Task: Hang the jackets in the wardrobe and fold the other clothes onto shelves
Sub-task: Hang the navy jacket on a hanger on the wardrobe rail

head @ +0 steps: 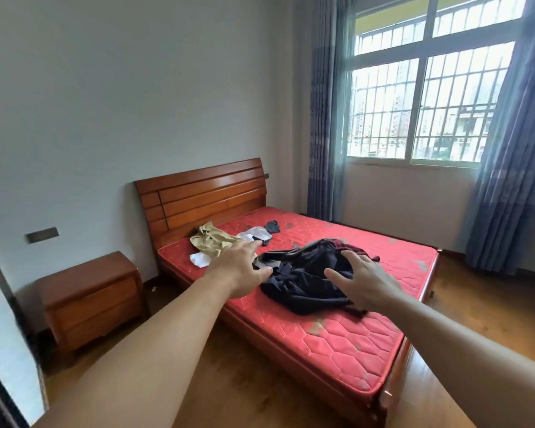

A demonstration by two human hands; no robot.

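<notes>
Both arms are stretched out toward the bed (337, 350). The left hand (238, 267) and right hand (363, 281) are spread wide, nothing held, over the dark heap of clothes (306, 273) at twelve o'clock. A first pickup is judged underway; a grasp is needed next. Beyond, at eleven o'clock, a tan garment (212, 240) is seen.

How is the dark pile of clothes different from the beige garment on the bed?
The dark pile of clothes is navy with some maroon, while the beige garment is tan. The dark pile looks larger and lies mid-mattress; the beige garment lies nearer the headboard. Both hands reach toward the dark pile, not the beige garment. Both lie crumpled and unfolded on the red mattress.
</notes>
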